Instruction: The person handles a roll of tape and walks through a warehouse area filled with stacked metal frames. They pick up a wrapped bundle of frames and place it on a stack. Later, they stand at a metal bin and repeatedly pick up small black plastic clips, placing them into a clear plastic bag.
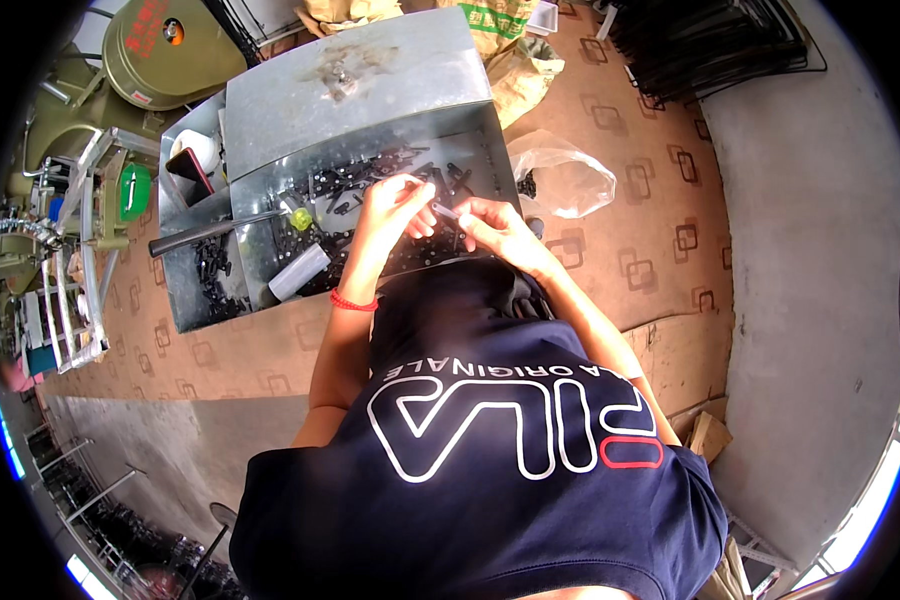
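Note:
Both my hands are raised over a grey metal bin (pixel 370 150) strewn with small black parts (pixel 355 180). In the fingertips of my right hand (pixel 497 228) is a small pale, see-through strip (pixel 445 211), pointing toward the other hand. My left hand (pixel 395 208) is closed in a pinch just beside it, a red bead bracelet (pixel 354 302) on its wrist. What the left fingers hold is too small to make out. Left of my hands lie a whitish cylinder (pixel 299 271), a dark rod (pixel 205 236) and a yellow-green piece (pixel 301 219).
A side compartment holds more black parts (pixel 213 270); behind it lies a phone-like dark slab (pixel 189 170). A clear plastic bag (pixel 570 180) stands right of the bin, paper sacks (pixel 520 80) behind it. Green machinery (pixel 160 55) is at far left, and black wire frames (pixel 710 40) at far right.

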### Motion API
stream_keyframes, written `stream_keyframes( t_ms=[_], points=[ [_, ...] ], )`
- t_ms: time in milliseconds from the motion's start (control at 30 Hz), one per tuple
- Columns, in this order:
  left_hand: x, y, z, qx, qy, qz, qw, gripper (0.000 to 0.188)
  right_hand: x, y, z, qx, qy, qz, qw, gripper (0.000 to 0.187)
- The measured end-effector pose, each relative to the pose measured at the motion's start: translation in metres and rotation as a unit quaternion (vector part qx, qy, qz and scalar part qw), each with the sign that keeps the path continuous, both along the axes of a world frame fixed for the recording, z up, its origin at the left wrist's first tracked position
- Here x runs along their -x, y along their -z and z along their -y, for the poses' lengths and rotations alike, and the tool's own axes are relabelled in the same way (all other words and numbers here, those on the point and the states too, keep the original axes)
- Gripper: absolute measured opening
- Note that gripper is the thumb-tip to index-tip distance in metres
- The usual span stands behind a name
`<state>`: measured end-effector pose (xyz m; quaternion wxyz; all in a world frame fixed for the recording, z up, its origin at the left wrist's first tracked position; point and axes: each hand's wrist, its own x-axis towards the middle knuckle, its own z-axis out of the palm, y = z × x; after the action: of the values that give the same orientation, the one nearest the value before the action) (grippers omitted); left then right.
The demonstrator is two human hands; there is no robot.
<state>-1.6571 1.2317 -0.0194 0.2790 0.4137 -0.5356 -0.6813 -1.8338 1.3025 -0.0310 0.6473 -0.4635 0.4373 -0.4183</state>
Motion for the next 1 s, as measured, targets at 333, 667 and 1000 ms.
stream_keyframes(
  t_ms=[333, 667, 1000],
  points=[
    [-0.011, 0.018, 0.006, -0.008, -0.044, -0.063, 0.997, 0.025, -0.004, 0.005, 0.006, -0.049, 0.036, -0.074, 0.995, 0.008],
    [-0.034, 0.026, -0.007, -0.014, -0.119, 0.019, 0.993, 0.030, -0.004, -0.001, 0.019, -0.169, 0.031, -0.015, 0.985, 0.008],
    [0.036, 0.003, -0.047, -0.039, -0.128, -0.035, 0.990, 0.022, 0.017, -0.011, 0.034, -0.132, -0.092, -0.029, 0.987, 0.012]
  ],
)
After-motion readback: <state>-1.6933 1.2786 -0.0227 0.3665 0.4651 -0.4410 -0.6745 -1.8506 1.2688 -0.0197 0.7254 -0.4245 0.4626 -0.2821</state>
